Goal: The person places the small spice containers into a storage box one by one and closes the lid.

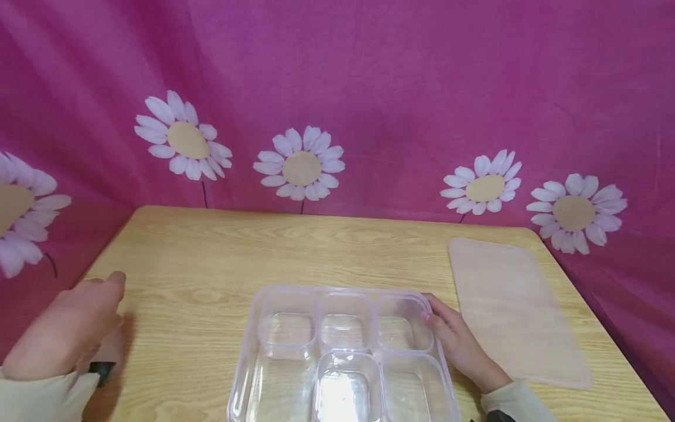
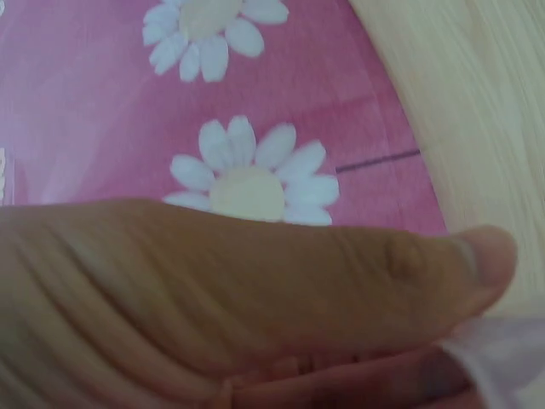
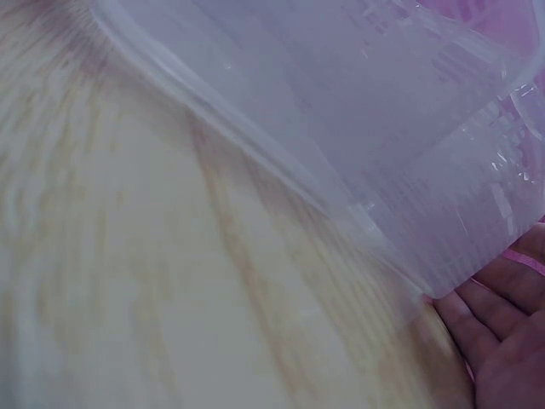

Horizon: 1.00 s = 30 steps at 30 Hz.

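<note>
A clear plastic box (image 1: 239, 357) stands at the front middle of the table, with several small clear square cups (image 1: 345, 296) inside it. At the front left of the box, its bare floor shows. My right hand (image 1: 464, 346) grips the box's far right corner, thumb over the rim; in the right wrist view its fingers (image 3: 498, 311) lie against the outside. By the table's left edge, my left hand (image 1: 74, 328) holds a translucent plastic piece (image 2: 507, 354) between thumb and fingers. The hand hides most of that piece, so its full shape cannot be told.
A flat translucent lid (image 1: 519, 316) lies on the wooden table (image 1: 211, 252), to the right of the box. Behind the table and along its sides hangs a pink cloth (image 1: 369, 76) with white flowers.
</note>
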### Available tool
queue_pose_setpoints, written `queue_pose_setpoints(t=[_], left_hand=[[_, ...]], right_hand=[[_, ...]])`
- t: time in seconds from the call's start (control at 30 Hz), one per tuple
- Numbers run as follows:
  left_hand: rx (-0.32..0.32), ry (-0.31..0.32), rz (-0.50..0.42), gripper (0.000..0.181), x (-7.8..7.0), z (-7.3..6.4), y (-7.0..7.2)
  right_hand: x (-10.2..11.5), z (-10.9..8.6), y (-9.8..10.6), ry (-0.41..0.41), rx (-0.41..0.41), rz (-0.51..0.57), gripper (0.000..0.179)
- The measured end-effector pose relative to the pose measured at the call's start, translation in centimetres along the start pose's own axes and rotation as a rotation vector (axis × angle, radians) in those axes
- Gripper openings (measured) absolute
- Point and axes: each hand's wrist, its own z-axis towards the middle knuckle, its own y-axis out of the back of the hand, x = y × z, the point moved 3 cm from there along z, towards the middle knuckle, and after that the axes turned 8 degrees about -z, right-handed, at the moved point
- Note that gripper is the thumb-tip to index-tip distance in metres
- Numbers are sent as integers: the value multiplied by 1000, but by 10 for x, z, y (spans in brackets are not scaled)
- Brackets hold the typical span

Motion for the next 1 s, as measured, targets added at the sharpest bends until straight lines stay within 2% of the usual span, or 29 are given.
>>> queue_pose_setpoints(t=[0.1,0.17,0.23,0.33,0.4,0.47,0.6,0.7,0.83,1.0], left_hand=[[-175,-113,39,36,-10,-2,0],[-241,-163,50,35,-17,-4,-1],[-273,-200,53,33,-25,-5,-3],[-245,-215,50,31,-34,-4,-4],[-192,-198,40,30,-38,-2,-4],[-172,-197,39,29,-42,-1,-4],[-206,-228,32,28,-48,-2,-6],[-254,-266,19,20,-55,-2,-7],[-271,-311,8,12,-64,0,-8],[-279,-349,24,19,-73,1,-8]], right_hand=[[0,0,0,2,5,5,36],[0,0,0,5,7,7,36],[0,0,0,10,2,3,36],[0,0,0,15,-6,-2,35],[1,0,0,15,-9,-3,35],[1,0,0,14,-8,-4,35],[0,0,0,8,-11,-22,35],[0,0,1,2,-11,-24,34],[-1,0,1,1,-5,-13,35],[-2,0,0,0,-2,-1,35]])
